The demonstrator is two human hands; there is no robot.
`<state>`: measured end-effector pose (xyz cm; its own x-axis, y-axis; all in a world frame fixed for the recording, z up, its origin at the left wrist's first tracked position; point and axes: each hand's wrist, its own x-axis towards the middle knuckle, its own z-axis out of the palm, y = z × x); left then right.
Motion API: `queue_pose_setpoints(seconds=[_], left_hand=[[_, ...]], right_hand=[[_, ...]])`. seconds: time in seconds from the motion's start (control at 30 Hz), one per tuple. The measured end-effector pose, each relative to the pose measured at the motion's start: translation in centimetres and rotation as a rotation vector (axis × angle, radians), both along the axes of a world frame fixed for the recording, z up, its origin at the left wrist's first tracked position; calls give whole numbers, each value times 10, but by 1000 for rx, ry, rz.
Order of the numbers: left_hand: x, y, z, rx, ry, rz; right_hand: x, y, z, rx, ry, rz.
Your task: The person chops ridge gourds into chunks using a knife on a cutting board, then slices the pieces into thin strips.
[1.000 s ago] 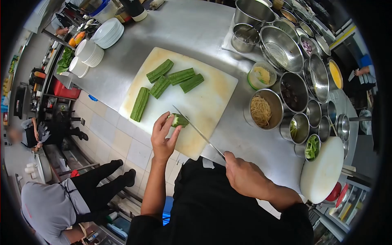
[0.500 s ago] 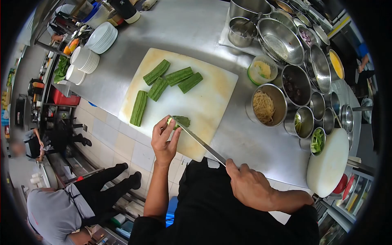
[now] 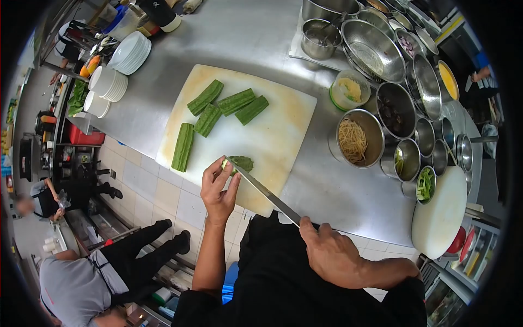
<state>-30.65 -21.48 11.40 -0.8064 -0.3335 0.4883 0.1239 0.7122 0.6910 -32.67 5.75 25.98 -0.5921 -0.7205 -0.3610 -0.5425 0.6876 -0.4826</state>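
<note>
My right hand [image 3: 335,253] is closed round the handle of a long knife [image 3: 272,199]. The blade reaches up and left to a short piece of green ridged vegetable [image 3: 243,163] near the cutting board's lower edge. My left hand [image 3: 218,191] pinches the left end of that piece, its fingertips close beside the knife tip. Several longer green vegetable pieces [image 3: 205,98] lie on the upper left part of the white cutting board [image 3: 272,133], one of them [image 3: 183,147] apart near the left edge.
Metal bowls, one with pale strips [image 3: 353,140], and a plastic tub [image 3: 348,91] stand right of the board. A round white board [image 3: 439,215] is at the lower right. Plates [image 3: 131,53] and white bowls [image 3: 109,83] are stacked upper left. A person [image 3: 76,289] stands lower left.
The blade has moved left, from over the right part of the short piece to its left end by my left fingertips. My right hand has shifted slightly down. The longer pieces keep their places on the board.
</note>
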Motion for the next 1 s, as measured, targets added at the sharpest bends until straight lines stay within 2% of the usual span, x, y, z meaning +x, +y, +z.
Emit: queue_pose_setpoints(seconds=[0.07,0.2,0.57,0.77,1.0], left_hand=[[0,0,0,-6,1,-6],[2,-1,1,-20,-26,-10],[0,-1,-1,0,7,-20],[1,-2,0,-5,-16,-16],[0,0,0,-18,-13,-11]], right_hand=[[0,-2,3,52,-107,-27],[0,-3,4,48,-105,-29],[5,-10,-6,53,88,34],[1,-8,-8,10,-26,13],[1,-8,-10,19,37,42]])
